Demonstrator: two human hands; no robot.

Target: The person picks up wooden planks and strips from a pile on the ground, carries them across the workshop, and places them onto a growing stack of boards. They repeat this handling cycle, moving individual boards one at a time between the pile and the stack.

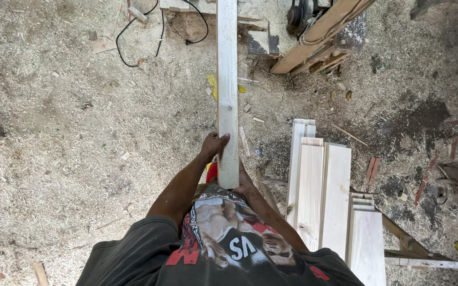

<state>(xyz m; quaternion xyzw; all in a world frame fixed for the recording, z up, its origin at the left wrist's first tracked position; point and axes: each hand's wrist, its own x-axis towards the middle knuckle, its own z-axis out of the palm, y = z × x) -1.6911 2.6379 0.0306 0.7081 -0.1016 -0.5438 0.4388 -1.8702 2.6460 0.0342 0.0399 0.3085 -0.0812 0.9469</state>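
— What does the head view show at this moment?

— A person in a dark printed shirt stands on a sawdust-covered floor and holds a long pale plank that runs from the waist straight out to the far side of the scene. The left hand sits on the plank's left edge, fingers curled over the top face and clamped on it. The right hand is at the near end, on the right side and mostly hidden under the wood (whether its fingers are wrapped or merely pressed against the plank cannot be told).

— How far along does the work look?

— By my reading, partway. The plank is up off the floor and carried at both hands, its far end reaching out over a patch of shavings near a black cable. To the right, near the person, a stack of pale boards lies flat, side by side, on a low timber frame, well apart from the held plank. So some boards appear already laid by, and this one is not yet among them.

— Anything else around?

— Far right, rough beams lean by a dark machine, and small offcuts lie scattered.
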